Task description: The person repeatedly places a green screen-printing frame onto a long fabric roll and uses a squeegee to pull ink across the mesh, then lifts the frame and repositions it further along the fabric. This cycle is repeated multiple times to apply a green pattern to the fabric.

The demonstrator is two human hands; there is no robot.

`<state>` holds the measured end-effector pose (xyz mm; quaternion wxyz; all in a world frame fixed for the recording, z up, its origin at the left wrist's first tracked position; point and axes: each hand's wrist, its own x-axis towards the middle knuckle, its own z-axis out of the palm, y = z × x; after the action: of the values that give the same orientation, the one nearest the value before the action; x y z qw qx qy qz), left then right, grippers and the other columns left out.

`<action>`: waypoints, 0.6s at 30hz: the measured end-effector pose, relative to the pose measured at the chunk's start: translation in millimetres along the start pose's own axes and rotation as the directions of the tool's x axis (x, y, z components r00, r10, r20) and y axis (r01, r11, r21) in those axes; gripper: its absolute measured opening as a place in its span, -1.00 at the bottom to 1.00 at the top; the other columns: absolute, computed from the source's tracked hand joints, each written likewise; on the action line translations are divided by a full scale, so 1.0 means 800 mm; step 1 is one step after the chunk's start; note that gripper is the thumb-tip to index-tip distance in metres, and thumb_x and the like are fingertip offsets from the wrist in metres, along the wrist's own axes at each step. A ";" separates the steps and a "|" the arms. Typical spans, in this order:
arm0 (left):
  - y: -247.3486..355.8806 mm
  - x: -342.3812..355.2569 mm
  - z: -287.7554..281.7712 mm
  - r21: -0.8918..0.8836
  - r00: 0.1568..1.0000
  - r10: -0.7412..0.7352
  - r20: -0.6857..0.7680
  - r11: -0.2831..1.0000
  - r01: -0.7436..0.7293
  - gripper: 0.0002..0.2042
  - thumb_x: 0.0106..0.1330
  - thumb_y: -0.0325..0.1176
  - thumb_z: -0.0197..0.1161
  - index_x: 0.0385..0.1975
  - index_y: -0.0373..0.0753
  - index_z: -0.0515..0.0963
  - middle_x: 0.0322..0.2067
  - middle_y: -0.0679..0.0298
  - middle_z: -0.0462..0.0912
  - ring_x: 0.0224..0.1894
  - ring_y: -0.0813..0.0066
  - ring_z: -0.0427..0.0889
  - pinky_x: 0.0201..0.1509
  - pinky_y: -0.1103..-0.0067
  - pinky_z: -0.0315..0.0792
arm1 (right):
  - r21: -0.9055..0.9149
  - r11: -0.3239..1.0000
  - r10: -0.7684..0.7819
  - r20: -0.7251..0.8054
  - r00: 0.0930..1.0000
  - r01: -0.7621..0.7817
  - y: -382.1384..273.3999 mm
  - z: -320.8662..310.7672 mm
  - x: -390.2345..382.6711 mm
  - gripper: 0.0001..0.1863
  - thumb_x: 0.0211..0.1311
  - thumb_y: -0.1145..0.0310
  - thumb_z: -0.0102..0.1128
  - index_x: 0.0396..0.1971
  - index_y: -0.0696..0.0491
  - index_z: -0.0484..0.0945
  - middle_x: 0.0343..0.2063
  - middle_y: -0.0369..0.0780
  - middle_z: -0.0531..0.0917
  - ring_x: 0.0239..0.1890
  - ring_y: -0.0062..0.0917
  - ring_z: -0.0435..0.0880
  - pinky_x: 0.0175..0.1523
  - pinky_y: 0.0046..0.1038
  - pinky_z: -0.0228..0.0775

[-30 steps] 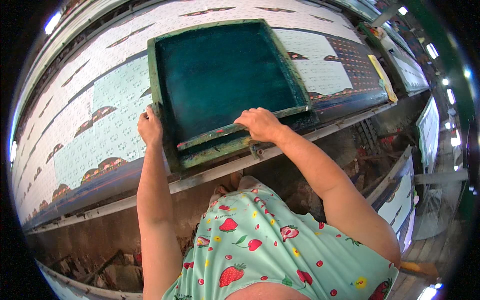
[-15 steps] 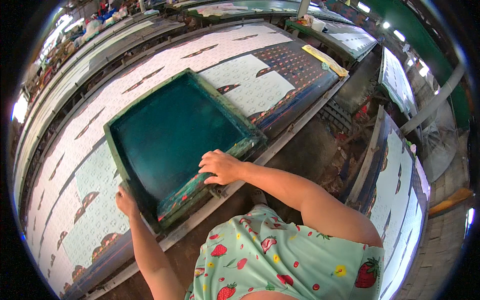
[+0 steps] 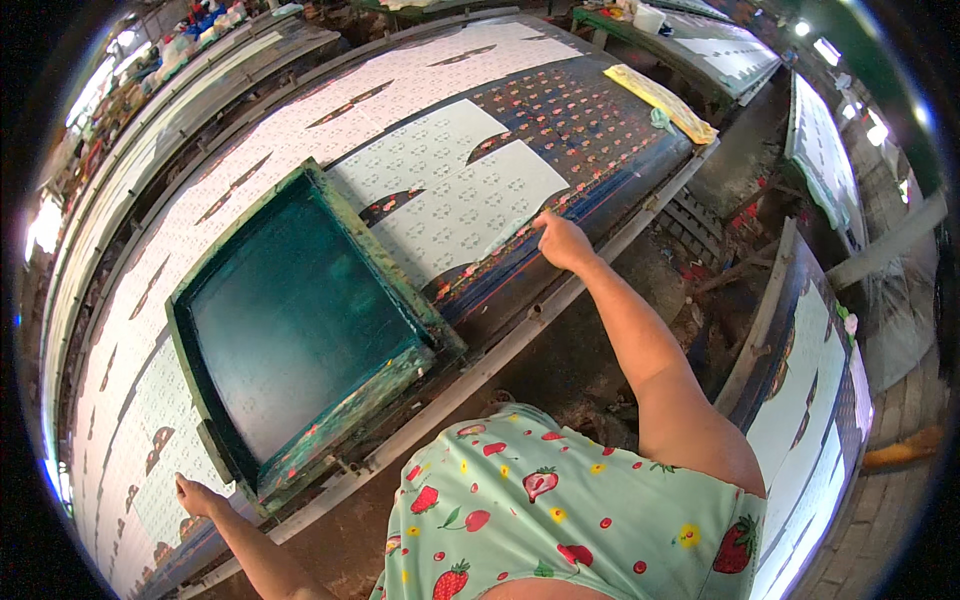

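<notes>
A wide screen-printing frame [image 3: 300, 330] lies flat on the long print table, its mesh dark green and its wooden rim smeared with paint. To its left, my left hand [image 3: 200, 497] is held off the rim over white printed panels [image 3: 170, 400]; its fingers are curled, and whatever they hold is too small to make out. My right hand [image 3: 567, 243] reaches out to the right of the frame. Its fingers are pressed together at the near edge of a white panel with faint green print [image 3: 490, 200], where that edge curls up slightly.
Past the panel, dark tabletop carries rows of small printed motifs [image 3: 590, 120]. A folded yellow cloth [image 3: 660, 100] lies at the table's far right end. A metal rail [image 3: 500, 365] runs along the near edge. Another print table [image 3: 810, 420] stands at the right.
The screen frame now sits further left, showing more of the white panels beside it. Both hands have left its rim: my right reached far right, my left moved left and nearer.
</notes>
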<state>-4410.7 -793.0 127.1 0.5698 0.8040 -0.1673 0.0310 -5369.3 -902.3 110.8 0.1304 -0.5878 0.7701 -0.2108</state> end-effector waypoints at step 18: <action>0.070 -0.154 -0.072 -0.059 0.993 -0.114 0.023 0.992 0.116 -0.55 0.59 -0.22 0.42 0.34 -0.35 0.67 0.14 0.12 0.82 0.05 0.32 0.77 0.06 0.38 0.62 | 0.055 0.996 -0.073 0.176 0.982 0.064 0.086 0.001 0.082 -0.76 0.44 0.48 0.17 -0.02 -0.04 0.75 -0.06 -0.08 0.85 0.02 -0.03 0.81 0.12 0.02 0.63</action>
<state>-4535.7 -727.5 168.3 0.5930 0.7949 -0.1272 -0.0151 -5445.1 -950.4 80.4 0.2056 -0.6271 0.7293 -0.1807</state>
